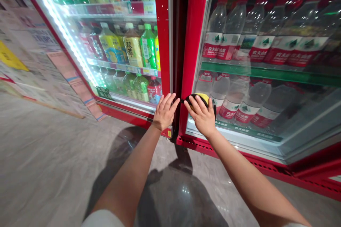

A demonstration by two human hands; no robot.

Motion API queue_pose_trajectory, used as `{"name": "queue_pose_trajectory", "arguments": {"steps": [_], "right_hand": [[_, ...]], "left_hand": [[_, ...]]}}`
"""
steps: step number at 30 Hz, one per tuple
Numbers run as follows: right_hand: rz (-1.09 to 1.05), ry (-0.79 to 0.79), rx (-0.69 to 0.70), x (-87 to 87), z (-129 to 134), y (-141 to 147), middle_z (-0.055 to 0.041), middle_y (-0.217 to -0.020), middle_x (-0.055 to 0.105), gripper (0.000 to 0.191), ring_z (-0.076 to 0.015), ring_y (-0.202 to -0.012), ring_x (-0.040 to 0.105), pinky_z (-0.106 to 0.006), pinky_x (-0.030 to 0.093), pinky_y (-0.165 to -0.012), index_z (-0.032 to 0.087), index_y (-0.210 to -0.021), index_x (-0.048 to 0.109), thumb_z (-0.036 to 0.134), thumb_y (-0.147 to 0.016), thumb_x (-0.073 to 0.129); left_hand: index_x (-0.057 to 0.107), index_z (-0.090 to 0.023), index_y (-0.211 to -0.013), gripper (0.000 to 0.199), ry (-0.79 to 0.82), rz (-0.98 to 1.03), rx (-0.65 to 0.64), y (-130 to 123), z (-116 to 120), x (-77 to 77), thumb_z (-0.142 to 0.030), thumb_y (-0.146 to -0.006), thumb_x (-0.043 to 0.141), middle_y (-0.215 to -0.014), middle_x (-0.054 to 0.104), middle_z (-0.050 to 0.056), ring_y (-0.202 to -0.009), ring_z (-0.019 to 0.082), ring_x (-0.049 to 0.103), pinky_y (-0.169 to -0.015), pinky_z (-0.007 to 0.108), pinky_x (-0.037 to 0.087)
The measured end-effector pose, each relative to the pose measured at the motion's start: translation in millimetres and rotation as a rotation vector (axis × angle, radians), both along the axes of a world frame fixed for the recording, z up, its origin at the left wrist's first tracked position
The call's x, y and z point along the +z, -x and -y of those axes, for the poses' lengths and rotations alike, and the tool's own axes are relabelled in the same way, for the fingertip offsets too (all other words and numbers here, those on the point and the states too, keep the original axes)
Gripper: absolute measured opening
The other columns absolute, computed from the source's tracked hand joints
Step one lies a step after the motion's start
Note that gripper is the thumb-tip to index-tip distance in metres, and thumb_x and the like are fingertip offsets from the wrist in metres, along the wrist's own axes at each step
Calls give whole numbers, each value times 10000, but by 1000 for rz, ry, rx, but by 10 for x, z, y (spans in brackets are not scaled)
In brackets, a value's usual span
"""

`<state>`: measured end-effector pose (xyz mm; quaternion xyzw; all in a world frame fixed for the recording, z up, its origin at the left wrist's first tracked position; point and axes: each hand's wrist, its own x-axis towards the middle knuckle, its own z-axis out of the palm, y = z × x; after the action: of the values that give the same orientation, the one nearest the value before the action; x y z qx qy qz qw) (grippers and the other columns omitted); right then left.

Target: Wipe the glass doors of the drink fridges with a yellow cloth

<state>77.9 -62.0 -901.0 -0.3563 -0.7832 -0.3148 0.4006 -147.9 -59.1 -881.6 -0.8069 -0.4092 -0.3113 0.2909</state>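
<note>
Dark gap (181, 42) between left fridge (163, 35) and right fridge (194, 35); right hand (201, 116), fingers spread, covers a rounded yellow-and-black pad (204, 97) by the latter's lower left corner! Left hand (164, 112) is open, beside the gap.

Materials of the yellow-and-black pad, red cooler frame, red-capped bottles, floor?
Yellow-and-black pad under the right hand: maybe foam or fabric, looks matte; mostly covered, so unsure.
Red cooler frame: glossy painted metal or plastic; smooth sheen.
Red-capped bottles: clear, shiny plastic, likely; see-through, bright highlights.
Floor: polished stone or tile; faint veining, lamp reflections.
</note>
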Motion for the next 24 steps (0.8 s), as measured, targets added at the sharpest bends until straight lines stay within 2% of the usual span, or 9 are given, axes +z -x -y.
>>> {"name": "queue_pose_trajectory", "arguments": {"steps": [4,6,8,12,14,17,19,21,24], "right_hand": [[295,59,115,-627,58,-116,-79,-1553,552,525,-208,-1479,454,-541,155,-1321,213,-1508,513,92,-1001,451],[387,61,166,-749,58,-165,-68,-1515,593,472,-196,-1437,505,-516,200,-1317,205,-1443,579,95,-1001,457],[388,70,164,-701,44,-168,-63,-1530,578,460,-204,-1446,496,-530,196,-1316,215,-1440,582,109,-1006,471],[235,71,48,-526,19,-52,-74,-1617,464,521,-241,-1512,408,-594,92,-1316,234,-1525,491,118,-1017,472],[227,63,52,-603,20,15,-86,-1609,475,512,-240,-1506,417,-589,94,-1317,212,-1514,506,111,-1013,467],[327,82,156,-848,22,69,-90,-1532,573,436,-219,-1456,485,-539,203,-1312,187,-1404,617,105,-995,492],[398,99,213,-929,18,73,-83,-1485,620,375,-214,-1429,515,-514,264,-1299,185,-1314,682,114,-986,516],[408,108,211,-882,11,71,-88,-1490,615,362,-221,-1443,500,-511,286,-1293,172,-1307,688,126,-987,526],[333,99,136,-755,1,102,-101,-1558,542,439,-235,-1497,427,-525,282,-1295,145,-1422,601,131,-993,510]], "left_hand": [[352,-215,-1607,781,42,-48,-4,22,35,-224,-61,-860,515,-1654,399,115,-1563,271,312,-1301,556,258],[383,-204,-1593,760,70,-95,-14,48,58,-348,-58,-860,519,-1635,431,118,-1546,265,350,-1297,532,282],[427,-186,-1568,712,83,-132,-17,78,75,-438,-57,-873,509,-1611,466,124,-1526,267,387,-1286,523,307],[476,-147,-1528,653,70,-114,23,122,64,-511,-55,-881,495,-1586,496,142,-1512,286,407,-1265,535,340],[489,-139,-1516,641,61,-93,27,136,40,-535,-54,-880,493,-1572,512,145,-1511,288,408,-1261,535,348],[475,-147,-1526,657,76,-75,10,155,-1,-587,-51,-877,484,-1562,525,140,-1515,281,403,-1262,539,343],[441,-158,-1552,686,92,-66,2,163,-25,-610,-50,-875,476,-1567,520,136,-1521,276,393,-1263,547,338],[421,-161,-1565,696,89,-55,1,159,-43,-608,-46,-879,459,-1571,517,131,-1527,272,383,-1266,548,332],[402,-163,-1577,712,81,-23,16,124,-59,-567,-33,-878,438,-1583,504,126,-1539,265,361,-1278,544,310]]}}
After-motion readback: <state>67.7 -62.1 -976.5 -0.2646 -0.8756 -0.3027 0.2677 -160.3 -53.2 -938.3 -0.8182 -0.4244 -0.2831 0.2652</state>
